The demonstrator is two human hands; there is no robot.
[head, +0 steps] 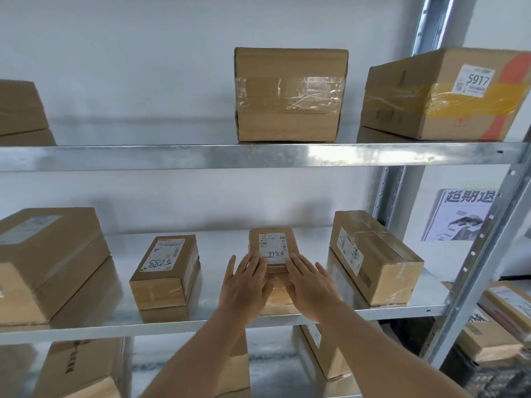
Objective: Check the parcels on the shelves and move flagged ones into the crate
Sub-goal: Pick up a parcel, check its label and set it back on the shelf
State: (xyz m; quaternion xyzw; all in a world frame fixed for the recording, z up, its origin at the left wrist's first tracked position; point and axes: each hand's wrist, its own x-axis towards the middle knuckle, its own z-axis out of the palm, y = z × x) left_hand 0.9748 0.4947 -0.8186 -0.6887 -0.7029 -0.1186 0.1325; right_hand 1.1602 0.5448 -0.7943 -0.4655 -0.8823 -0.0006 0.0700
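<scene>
Parcels of brown cardboard, taped and labelled, sit on galvanised metal shelves (pixel 258 155); the big clear-taped box (pixel 290 94) rests on the upper one. On the middle shelf, the small flat parcel (pixel 271 244) with a handwritten label is being checked. Left hand (pixel 244 285) and right hand (pixel 309 284) lie flat-fingered against its near end, gripping nothing. Next, likely reading its label; no crate shows.

The label on the upper-shelf right box (pixel 448 93) read "5917". On the middle shelf, the left small parcel (pixel 166 271) carried handwritten "5288", upside down. The wall poster (pixel 459 215) was headed "超期退".
</scene>
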